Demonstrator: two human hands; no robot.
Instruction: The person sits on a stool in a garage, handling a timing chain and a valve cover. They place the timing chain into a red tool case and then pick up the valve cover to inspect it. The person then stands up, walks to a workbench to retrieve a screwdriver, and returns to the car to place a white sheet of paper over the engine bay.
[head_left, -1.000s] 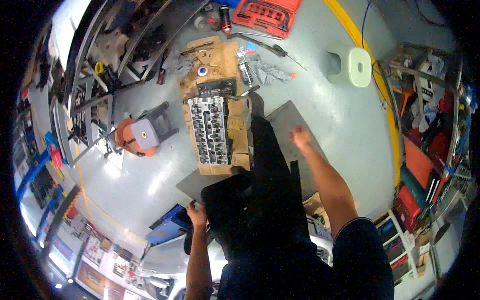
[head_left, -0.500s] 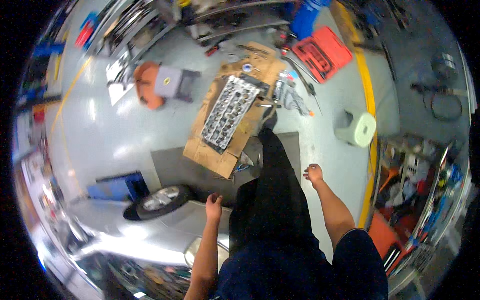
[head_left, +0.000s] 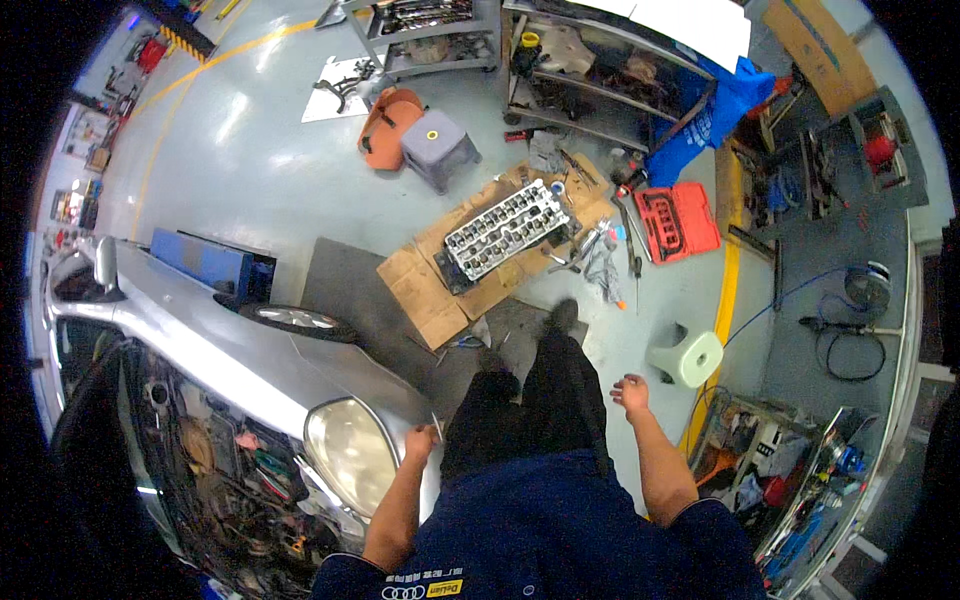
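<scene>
My left hand (head_left: 420,441) hangs beside the front fender of a silver car (head_left: 340,372), just right of its headlight (head_left: 350,455). Its fingers are curled in, and whether they hold anything is hidden. My right hand (head_left: 630,393) hangs free over the floor with fingers apart and nothing in it. Closest to it is a pale green stool (head_left: 688,357). Ahead of my feet, an engine cylinder head (head_left: 505,230) rests on a flattened cardboard sheet (head_left: 430,310). Pliers (head_left: 465,342) and other small tools lie by the sheet's near edge.
A red tool case (head_left: 690,225) stands open right of the cardboard. Beyond are a grey stool (head_left: 440,150), an orange seat-like piece (head_left: 388,130) and metal carts (head_left: 600,85). A tool-laden cart (head_left: 770,450) stands at right. The car's engine bay (head_left: 230,460) is exposed at left.
My view has turned and shifted; the cylinder head appears at a different slant and more of the car shows. My left hand now appears lower, beside the fender. The right hand stays free.
</scene>
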